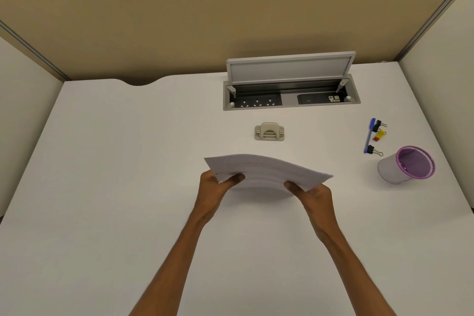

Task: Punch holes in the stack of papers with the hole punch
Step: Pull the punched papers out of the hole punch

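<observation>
A white stack of papers (266, 169) is held above the desk, bowed upward in the middle, its far edge pointing toward the back. My left hand (218, 187) grips its near left corner, thumb on top. My right hand (311, 195) grips the near right side the same way. A small beige hole punch (269, 131) sits on the white desk (128, 161) a short way beyond the papers, apart from them and from both hands.
An open socket box (291, 96) with a raised lid is set into the desk behind the punch. At the right lie a blue pen (368, 136), several binder clips (379, 133) and a purple mesh pen cup (407, 164). Beige partition walls enclose the desk.
</observation>
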Motion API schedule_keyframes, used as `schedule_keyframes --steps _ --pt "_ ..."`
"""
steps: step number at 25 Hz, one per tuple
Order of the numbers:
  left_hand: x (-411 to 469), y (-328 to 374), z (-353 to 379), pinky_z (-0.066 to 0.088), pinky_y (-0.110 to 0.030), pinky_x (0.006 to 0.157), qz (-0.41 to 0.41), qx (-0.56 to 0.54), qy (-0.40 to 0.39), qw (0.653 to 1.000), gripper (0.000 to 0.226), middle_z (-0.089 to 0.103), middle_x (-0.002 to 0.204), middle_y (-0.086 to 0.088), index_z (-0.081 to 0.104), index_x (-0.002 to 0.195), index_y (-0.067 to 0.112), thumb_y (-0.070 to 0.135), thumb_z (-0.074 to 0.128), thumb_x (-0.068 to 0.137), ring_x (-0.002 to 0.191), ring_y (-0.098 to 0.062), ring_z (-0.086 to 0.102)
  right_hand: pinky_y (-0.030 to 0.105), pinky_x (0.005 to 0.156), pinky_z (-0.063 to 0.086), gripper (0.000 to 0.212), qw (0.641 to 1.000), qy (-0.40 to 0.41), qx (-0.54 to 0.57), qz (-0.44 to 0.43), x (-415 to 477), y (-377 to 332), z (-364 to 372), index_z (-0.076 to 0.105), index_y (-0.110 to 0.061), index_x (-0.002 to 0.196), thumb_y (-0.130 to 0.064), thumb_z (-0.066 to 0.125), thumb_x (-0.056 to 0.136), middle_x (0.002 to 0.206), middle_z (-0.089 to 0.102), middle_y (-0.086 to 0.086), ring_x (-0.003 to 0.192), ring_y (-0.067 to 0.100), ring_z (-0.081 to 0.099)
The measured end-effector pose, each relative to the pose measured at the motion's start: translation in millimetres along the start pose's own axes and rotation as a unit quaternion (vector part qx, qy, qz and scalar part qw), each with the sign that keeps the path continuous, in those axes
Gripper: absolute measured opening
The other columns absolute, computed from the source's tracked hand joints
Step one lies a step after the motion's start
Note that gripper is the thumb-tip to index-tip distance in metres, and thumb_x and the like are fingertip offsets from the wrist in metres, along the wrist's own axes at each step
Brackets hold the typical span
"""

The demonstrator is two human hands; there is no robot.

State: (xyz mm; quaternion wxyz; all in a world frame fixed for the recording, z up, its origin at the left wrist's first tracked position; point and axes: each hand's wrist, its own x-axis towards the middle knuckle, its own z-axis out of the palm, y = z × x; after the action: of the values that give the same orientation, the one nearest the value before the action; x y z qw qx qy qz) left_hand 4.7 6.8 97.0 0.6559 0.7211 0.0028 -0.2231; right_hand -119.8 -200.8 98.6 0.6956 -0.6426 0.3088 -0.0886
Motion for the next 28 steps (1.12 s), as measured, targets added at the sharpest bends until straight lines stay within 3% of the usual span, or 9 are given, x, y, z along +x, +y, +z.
schedule_keyframes --steps 4,7,12,15,17,23,28 --pt "1.4 0.5 3.7 0.056 -0.014 0.077 -0.003 0.001 -0.012 1.000 0.037 0.077 0.087 0.021 0.068 0.101 0.030 0.001 0.080 0.081 0.087 0.003 0.070 0.016 0.077 0.052 0.027 0.999 0.034 0.010 0.012 3.5 3.7 7.7 0.070 -0.025 0.106 -0.016 0.081 0.082 0.099 0.074 -0.006 0.091 0.005 0.069" --pt "3.1 0.3 5.0 0.056 -0.016 0.078 0.001 -0.003 -0.007 1.000 0.037 0.076 0.093 0.015 0.069 0.104 0.029 0.002 0.080 0.081 0.089 0.001 0.070 0.012 0.073 0.052 0.024 0.999 0.034 0.022 0.006 5.4 3.1 11.2 0.071 -0.026 0.103 -0.013 0.078 0.084 0.093 0.075 -0.010 0.086 0.001 0.069" --pt "7.3 -8.3 2.3 0.058 -0.023 0.091 -0.010 -0.008 -0.006 1.000 0.038 0.076 0.106 0.012 0.069 0.110 0.029 0.007 0.081 0.081 0.097 -0.007 0.072 0.022 0.089 0.052 0.039 1.000 -0.001 0.000 -0.011 5.5 9.8 11.4 0.063 -0.029 0.122 -0.015 0.076 0.087 0.113 0.072 -0.006 0.108 0.010 0.065" --pt "9.1 -13.8 3.2 0.058 -0.025 0.094 -0.021 -0.017 0.001 1.000 0.035 0.077 0.104 0.014 0.069 0.111 0.025 0.005 0.078 0.084 0.095 -0.005 0.072 0.027 0.097 0.049 0.040 1.000 0.009 0.017 -0.015 2.3 17.2 8.9 0.061 -0.041 0.119 -0.015 0.071 0.091 0.117 0.070 -0.010 0.116 0.011 0.062" --pt "8.7 -15.5 6.7 0.057 -0.022 0.091 -0.020 -0.020 -0.003 1.000 0.032 0.077 0.101 0.018 0.070 0.109 0.027 0.005 0.075 0.087 0.095 -0.003 0.072 0.028 0.100 0.048 0.035 0.999 0.027 0.024 -0.019 1.4 18.9 11.2 0.061 -0.037 0.121 -0.016 0.067 0.095 0.118 0.070 -0.011 0.116 0.008 0.062" --pt "9.9 -19.1 7.9 0.056 -0.016 0.085 -0.019 -0.025 0.004 0.999 0.030 0.076 0.103 0.015 0.069 0.112 0.025 0.006 0.073 0.089 0.095 0.000 0.070 0.025 0.102 0.047 0.035 0.999 0.041 0.027 -0.021 7.5 23.5 15.2 0.055 -0.016 0.135 -0.011 0.057 0.100 0.127 0.066 -0.002 0.119 0.006 0.060" --pt "7.9 -16.6 8.7 0.056 -0.015 0.088 -0.003 -0.018 0.019 1.000 0.031 0.072 0.105 0.006 0.065 0.122 0.012 0.002 0.068 0.092 0.087 0.005 0.068 0.013 0.090 0.049 0.032 0.996 0.071 0.044 -0.040 5.2 24.5 10.7 0.062 -0.032 0.119 -0.007 0.055 0.101 0.112 0.072 -0.019 0.110 0.000 0.064"
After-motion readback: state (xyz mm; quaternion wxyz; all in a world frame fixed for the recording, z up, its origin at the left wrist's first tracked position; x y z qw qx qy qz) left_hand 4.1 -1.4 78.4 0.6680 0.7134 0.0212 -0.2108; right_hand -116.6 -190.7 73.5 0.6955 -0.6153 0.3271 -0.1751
